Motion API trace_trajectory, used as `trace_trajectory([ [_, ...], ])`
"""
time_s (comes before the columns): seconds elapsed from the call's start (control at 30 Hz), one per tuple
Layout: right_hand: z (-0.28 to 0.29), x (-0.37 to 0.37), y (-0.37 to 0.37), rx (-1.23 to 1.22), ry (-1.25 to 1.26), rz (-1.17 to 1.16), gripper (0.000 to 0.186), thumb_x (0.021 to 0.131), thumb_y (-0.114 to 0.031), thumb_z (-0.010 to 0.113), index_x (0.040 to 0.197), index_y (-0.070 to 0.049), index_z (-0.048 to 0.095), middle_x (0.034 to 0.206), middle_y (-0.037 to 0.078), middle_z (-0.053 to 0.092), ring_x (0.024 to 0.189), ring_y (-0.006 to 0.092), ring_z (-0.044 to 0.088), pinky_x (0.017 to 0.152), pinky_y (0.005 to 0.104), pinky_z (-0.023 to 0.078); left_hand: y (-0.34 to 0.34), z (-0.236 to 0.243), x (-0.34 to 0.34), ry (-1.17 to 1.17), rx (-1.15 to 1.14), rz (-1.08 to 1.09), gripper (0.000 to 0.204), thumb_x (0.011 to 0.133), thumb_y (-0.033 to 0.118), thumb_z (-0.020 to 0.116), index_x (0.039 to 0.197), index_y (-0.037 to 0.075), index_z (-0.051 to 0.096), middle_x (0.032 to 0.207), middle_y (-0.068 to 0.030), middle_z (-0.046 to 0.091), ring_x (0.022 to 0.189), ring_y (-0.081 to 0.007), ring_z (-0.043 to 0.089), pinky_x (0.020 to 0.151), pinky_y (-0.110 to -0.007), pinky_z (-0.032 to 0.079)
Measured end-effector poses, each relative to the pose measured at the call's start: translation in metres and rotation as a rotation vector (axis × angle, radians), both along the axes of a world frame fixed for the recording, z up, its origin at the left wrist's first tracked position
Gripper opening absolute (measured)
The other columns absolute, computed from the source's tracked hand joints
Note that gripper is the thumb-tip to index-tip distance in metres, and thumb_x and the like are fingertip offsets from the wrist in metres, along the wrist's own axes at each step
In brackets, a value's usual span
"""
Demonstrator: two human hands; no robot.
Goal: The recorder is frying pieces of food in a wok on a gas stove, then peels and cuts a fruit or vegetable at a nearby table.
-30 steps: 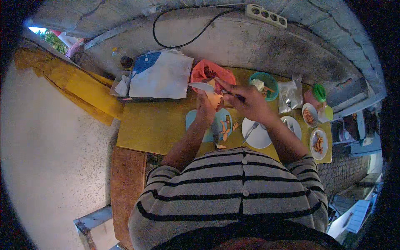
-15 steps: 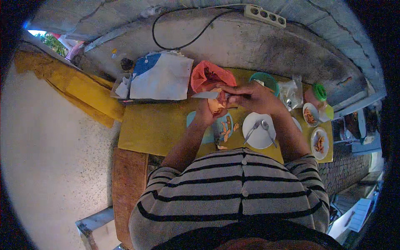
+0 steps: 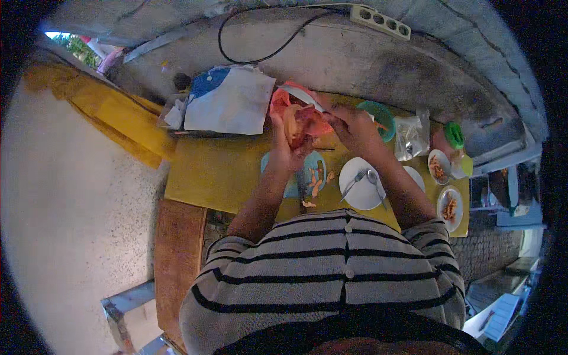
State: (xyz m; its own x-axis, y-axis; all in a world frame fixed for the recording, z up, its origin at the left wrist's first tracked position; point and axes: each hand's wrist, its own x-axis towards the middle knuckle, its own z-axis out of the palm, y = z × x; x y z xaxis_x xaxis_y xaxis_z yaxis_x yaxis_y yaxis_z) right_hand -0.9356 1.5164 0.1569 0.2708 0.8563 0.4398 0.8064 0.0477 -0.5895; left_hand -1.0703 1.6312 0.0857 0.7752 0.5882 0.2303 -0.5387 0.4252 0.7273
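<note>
My left hand (image 3: pixel 288 152) is closed around a partly peeled, orange-fleshed piece of produce (image 3: pixel 291 123); its exact kind is unclear. In my right hand (image 3: pixel 357 128) is a knife (image 3: pixel 300 94), its pale blade angled up and left, apart from the flesh. Both hands are raised over the table, in front of a red plastic bag (image 3: pixel 280 102). Below them lies a light blue cutting board (image 3: pixel 290 188) with orange peelings (image 3: pixel 315 186) on and beside it.
A white plate (image 3: pixel 354 198) carries a fork and a spoon. Further right are two dishes of orange food (image 3: pixel 438 167) (image 3: pixel 449 210), a green bowl (image 3: pixel 387 112), a clear bag (image 3: pixel 408 139) and a green-lidded jar (image 3: pixel 454 135). A white-and-blue sheet (image 3: pixel 234 106) stands back left.
The knife has come off the produce and swung up, with my right hand tilting. My left hand has turned the produce more upright and shifted slightly left.
</note>
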Motion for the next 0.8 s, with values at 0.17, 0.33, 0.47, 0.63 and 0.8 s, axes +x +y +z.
trace_trajectory([
  [0.17,-0.006,0.007,-0.008,-0.022,-0.219,0.083,0.023,0.086,-0.012,0.055,0.108,-0.007,0.059,0.082,0.017,0.06,0.073,0.0359,0.06,0.06,0.039,0.046,0.0,0.016,-0.007,0.176,-0.086,0.204,0.049,0.09,0.053,0.036,0.113,0.013,0.049,0.102,-0.0031,0.058,0.086,-0.0169,0.058,0.062,-0.029,0.051],
  [0.33,0.002,-0.014,-0.01,0.003,0.152,0.316,0.056,0.086,-0.013,0.056,0.136,-0.016,0.032,0.07,0.011,0.055,0.06,0.0222,0.054,0.055,0.0324,0.042,-0.001,0.009,-0.009,0.226,-0.262,0.229,0.045,0.089,0.057,0.035,0.096,0.017,0.055,0.082,0.0018,0.058,0.066,-0.0111,0.055,0.051,-0.026,0.043],
  [0.47,-0.004,-0.021,-0.009,-0.153,0.15,0.374,0.071,0.086,-0.014,0.058,0.144,-0.018,0.015,0.062,0.004,0.046,0.054,0.0103,0.042,0.052,0.0268,0.037,-0.014,0.002,-0.003,0.267,-0.135,0.358,0.052,0.087,0.063,0.032,0.091,0.016,0.054,0.073,0.0031,0.056,0.059,-0.0095,0.052,0.048,-0.024,0.041],
  [0.63,-0.014,-0.012,-0.005,-0.118,0.25,0.483,0.074,0.085,-0.013,0.059,0.144,-0.018,0.014,0.065,0.004,0.051,0.055,0.011,0.044,0.053,0.0265,0.038,-0.023,-0.001,-0.007,0.449,0.149,0.306,0.06,0.083,0.071,0.027,0.087,0.016,0.052,0.069,0.0021,0.052,0.052,-0.0087,0.048,0.043,-0.021,0.037],
  [0.8,-0.02,-0.006,-0.005,-0.19,0.259,0.517,0.073,0.085,-0.011,0.058,0.143,-0.018,0.016,0.068,0.006,0.055,0.056,0.0122,0.047,0.055,0.0267,0.04,-0.034,0.005,-0.001,0.37,0.097,0.36,0.06,0.083,0.071,0.028,0.089,0.015,0.051,0.07,0.0018,0.053,0.05,-0.0089,0.048,0.041,-0.021,0.037],
])
